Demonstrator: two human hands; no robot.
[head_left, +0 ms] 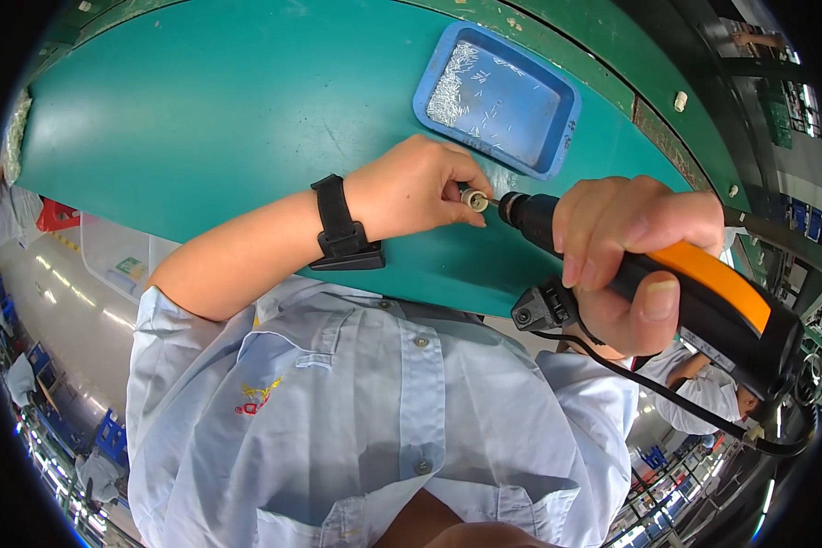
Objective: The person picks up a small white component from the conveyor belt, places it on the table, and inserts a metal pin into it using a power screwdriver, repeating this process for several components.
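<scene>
My left hand (420,185) pinches a small round whitish fitting (474,199) between thumb and fingers over the table. A hollow end of the fitting faces the tool. Wrapped in my right hand (630,247) is a black and orange electric screwdriver (708,292), held slanting with its tip toward the left. Its thin bit reaches the fitting or stops just short; I cannot tell which. Above both hands lies a blue plastic tray (562,137) with many small silvery pins or screws (452,87), mostly heaped at its left end.
A green table (201,119) spreads under my hands, with a raised green ledge (603,64) along its far side. A black cord (667,393) trails from the screwdriver at the right. A clear plastic bin (110,251) stands below the table's left edge. Another person (703,397) sits at the lower right.
</scene>
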